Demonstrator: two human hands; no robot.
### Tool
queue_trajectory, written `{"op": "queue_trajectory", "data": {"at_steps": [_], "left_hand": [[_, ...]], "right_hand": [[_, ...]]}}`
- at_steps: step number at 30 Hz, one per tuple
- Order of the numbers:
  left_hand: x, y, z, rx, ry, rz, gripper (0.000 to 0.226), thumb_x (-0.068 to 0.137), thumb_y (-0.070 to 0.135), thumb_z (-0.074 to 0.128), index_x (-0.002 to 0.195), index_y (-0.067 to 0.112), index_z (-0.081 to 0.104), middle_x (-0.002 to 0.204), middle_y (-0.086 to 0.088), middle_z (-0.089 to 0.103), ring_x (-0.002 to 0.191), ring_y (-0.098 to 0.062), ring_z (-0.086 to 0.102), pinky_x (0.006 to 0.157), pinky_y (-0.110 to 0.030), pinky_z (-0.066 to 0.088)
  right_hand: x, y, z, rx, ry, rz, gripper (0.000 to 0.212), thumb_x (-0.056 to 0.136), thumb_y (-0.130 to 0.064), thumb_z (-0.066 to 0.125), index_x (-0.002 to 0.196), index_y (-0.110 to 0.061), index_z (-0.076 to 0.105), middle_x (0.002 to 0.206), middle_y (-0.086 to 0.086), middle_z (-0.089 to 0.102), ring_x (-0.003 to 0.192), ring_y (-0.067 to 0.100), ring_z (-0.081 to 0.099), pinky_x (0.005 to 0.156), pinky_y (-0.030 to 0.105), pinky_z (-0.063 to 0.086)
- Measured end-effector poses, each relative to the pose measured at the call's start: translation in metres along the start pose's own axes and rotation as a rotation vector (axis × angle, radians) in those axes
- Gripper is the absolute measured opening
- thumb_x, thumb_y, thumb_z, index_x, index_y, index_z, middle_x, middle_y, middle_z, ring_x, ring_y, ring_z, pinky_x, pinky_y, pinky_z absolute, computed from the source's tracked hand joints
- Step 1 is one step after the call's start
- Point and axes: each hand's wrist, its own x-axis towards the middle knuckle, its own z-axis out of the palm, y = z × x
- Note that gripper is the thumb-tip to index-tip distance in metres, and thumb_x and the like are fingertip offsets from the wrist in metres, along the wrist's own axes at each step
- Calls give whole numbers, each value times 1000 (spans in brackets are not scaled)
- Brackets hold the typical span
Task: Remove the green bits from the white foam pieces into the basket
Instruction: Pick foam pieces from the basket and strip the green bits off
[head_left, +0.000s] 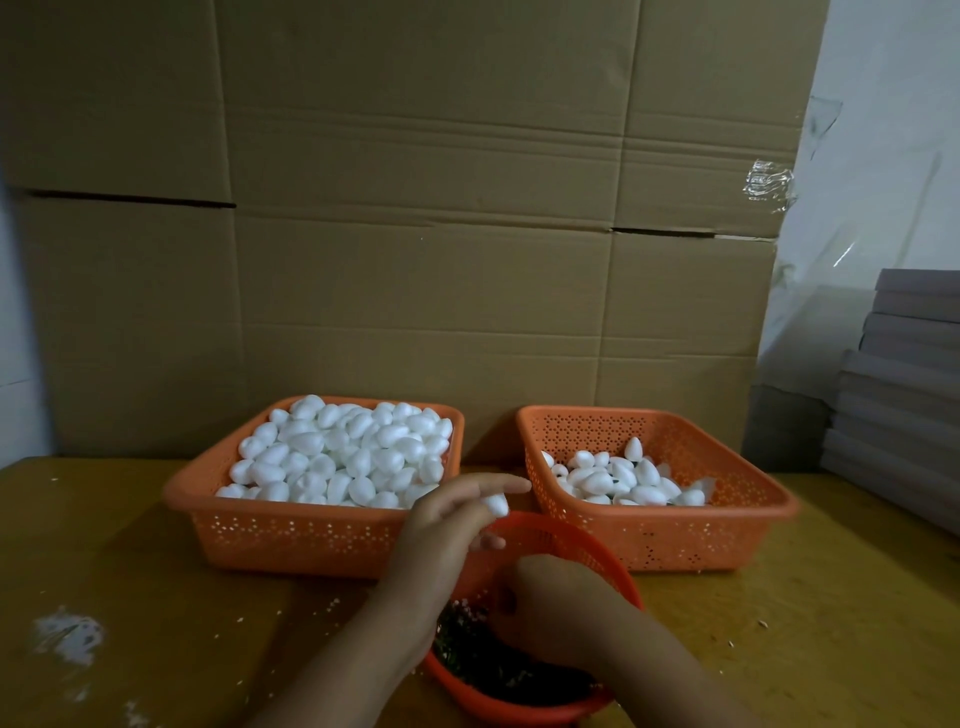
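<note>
While my left hand (447, 525) sits up over the far rim of the round basket (582, 545), it's got one white foam piece (496, 505) pinched between thumb and a couple of fingers, with the index finger sticking straight out toward the right-hand rectangular basket (727, 535). That foam piece is in the air, just beside the gap between the two big baskets, not touching either one. There's a second pale blob lower on that hand but it's too blurry for me to call.

My right hand (550, 608) is down inside the round basket, fingers curled under, knuckles up. Honestly can't tell if it's holding anything, the fingertips are hidden from this angle and it's dark down there.

The green bits (483, 654) are piled in the bottom of that round basket, a dark green heap with little white flecks mixed in, right under and beside the right hand.

Left rectangular basket (291, 540) is heaped with plain white foam pieces. The right one only has a shallow layer, and a few of those show small dark spots. Both sit on the yellowish table (156, 597), with a cardboard wall (415, 208) behind and crumbs scattered around. Stack of grey boards (904, 395) off to the far right.
</note>
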Motion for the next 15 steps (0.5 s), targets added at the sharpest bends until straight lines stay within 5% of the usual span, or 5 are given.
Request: {"op": "queue_trajectory", "data": {"at_steps": [8, 15], "left_hand": [[-3, -4, -1, 64, 6, 49, 53, 85, 2, 70, 119, 41, 58, 100, 13, 74, 98, 4, 65, 76, -7, 46], [-3, -8, 1, 113, 60, 124, 27, 79, 9, 77, 97, 29, 72, 95, 13, 75, 96, 2, 67, 76, -9, 48]], "right_hand": [[1, 0, 1, 22, -18, 19, 24, 96, -26, 50, 107, -10, 63, 99, 8, 65, 85, 22, 58, 71, 28, 42], [1, 0, 2, 7, -20, 9, 24, 97, -27, 50, 108, -9, 63, 101, 10, 65, 79, 15, 49, 71, 28, 40]]}}
